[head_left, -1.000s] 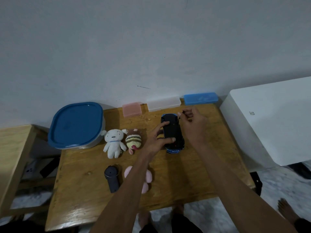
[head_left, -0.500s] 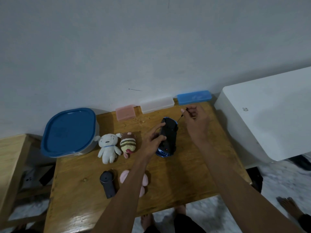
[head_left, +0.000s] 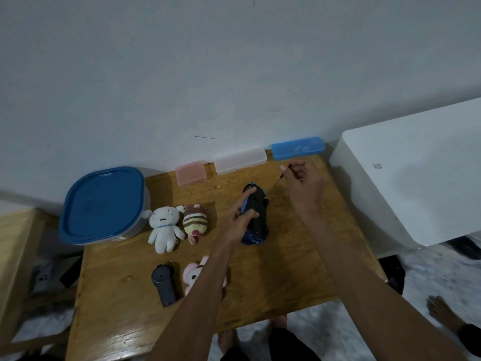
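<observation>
**Head view.** The left hand (head_left: 240,217) grips the toy car (head_left: 256,214), fingers and thumb curled round its body. The car is tipped on its side at mid-table (head_left: 286,256). The right hand (head_left: 303,182) pinches a small screwdriver (head_left: 282,175) just beyond the car, its tip clear of it.

Likely risks: the thin tip slips off a screw, the tilted car rolls in a loose grip, or a freed screw is lost.

A striped plush (head_left: 195,222) and a white plush (head_left: 162,225) lie left of the car, and a black remote (head_left: 164,285) lies nearer the table's front edge. None blocks the tool's path.
</observation>
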### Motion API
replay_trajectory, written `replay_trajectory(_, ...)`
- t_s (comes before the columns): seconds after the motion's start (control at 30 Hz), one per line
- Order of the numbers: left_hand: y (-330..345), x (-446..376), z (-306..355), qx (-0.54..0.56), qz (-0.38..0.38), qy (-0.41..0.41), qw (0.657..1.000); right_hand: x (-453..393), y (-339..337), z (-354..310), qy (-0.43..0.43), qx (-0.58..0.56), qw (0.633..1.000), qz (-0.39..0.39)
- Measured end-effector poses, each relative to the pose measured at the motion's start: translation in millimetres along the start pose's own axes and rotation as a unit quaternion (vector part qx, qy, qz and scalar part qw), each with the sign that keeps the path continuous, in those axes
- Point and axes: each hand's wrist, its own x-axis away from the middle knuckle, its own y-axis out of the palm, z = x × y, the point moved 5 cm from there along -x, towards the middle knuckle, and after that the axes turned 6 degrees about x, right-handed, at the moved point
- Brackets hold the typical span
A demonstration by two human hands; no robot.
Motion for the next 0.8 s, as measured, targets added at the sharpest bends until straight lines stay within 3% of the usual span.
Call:
replay_trajectory(0.27,0,0,-5,0.020,0.009,-0.049,0.999,1,-2,-2,0.001,-0.013,1.000,-0.004)
replay_trajectory(0.53,7,0,-14,0.038,0.035,-0.072,0.996,-6,2,13,0.064,-0.057,0.996,-0.037)
replay_trajectory(0.67,14,-7,-21,-0.100,0.061,0.020,0.993,-8,-1,20,0.086,-0.071,0.993,-0.047)
replay_trajectory(0.8,21,-17,-41,-0.323,0.106,0.026,0.940,-9,-5,27,0.096,-0.080,0.990,-0.072)
